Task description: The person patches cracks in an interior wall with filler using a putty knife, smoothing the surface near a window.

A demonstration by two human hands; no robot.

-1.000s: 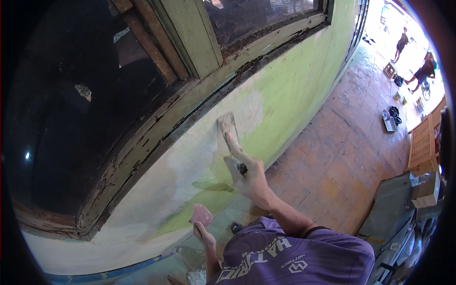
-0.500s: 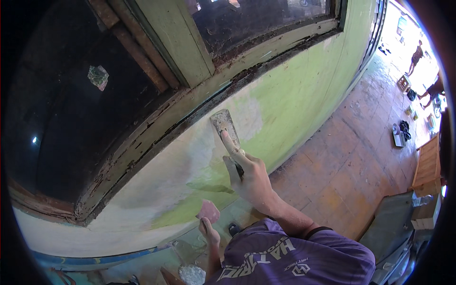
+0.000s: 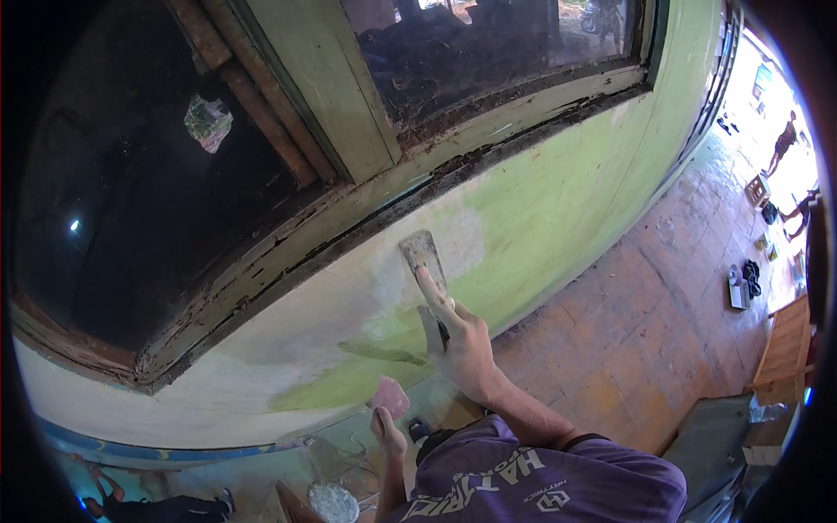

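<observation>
My right hand (image 3: 466, 353) is closed around a putty knife (image 3: 424, 254), its index finger stretched along the blade. The flat, worn blade lies against the wall (image 3: 540, 200) just below the window frame, on a pale patch beside green paint. Lower and to the left, my left hand (image 3: 389, 434) grips a pink, flat, angular piece (image 3: 391, 397) that looks like a spreader; its exact kind is unclear. It is held up in front of the wall's lower part. Below that hand is a round tub (image 3: 333, 503) of whitish, lumpy material.
Above the wall runs a weathered window frame (image 3: 366, 187) with dark panes, one with a jagged hole. Tiled floor (image 3: 602, 340) stretches away right. A grey panel (image 3: 711, 436) and a wooden cabinet (image 3: 785, 340) stand at right. One person (image 3: 166, 508) is at lower left; others are far right.
The putty knife has slid slightly down the wall, away from the window frame. My view has shifted, and a person at lower left shows more. My left hand still holds the pink piece.
</observation>
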